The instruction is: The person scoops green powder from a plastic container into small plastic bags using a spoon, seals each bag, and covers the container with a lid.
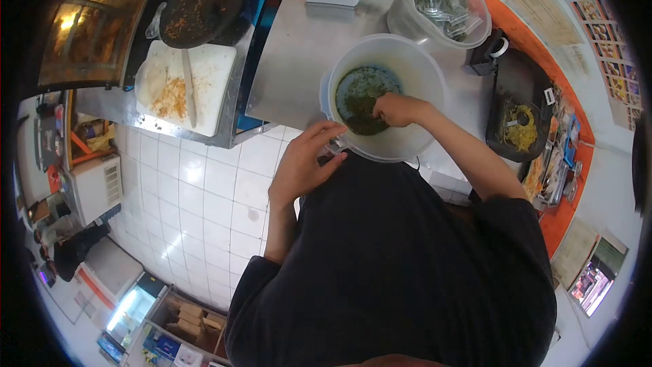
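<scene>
Green-flecked liquid [356, 92] fills the bottom of a plastic tub [426, 85] on the steel counter [288, 61]; the right hand [397, 109] curls inside, contents unclear; the half-open left hand [305, 163] holds clear plastic [334, 145].

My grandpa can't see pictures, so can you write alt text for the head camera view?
A person's right hand reaches into a big pale tub holding something dark green. The left hand is by its rim. Another tub, full of small packets, stands behind.
</scene>
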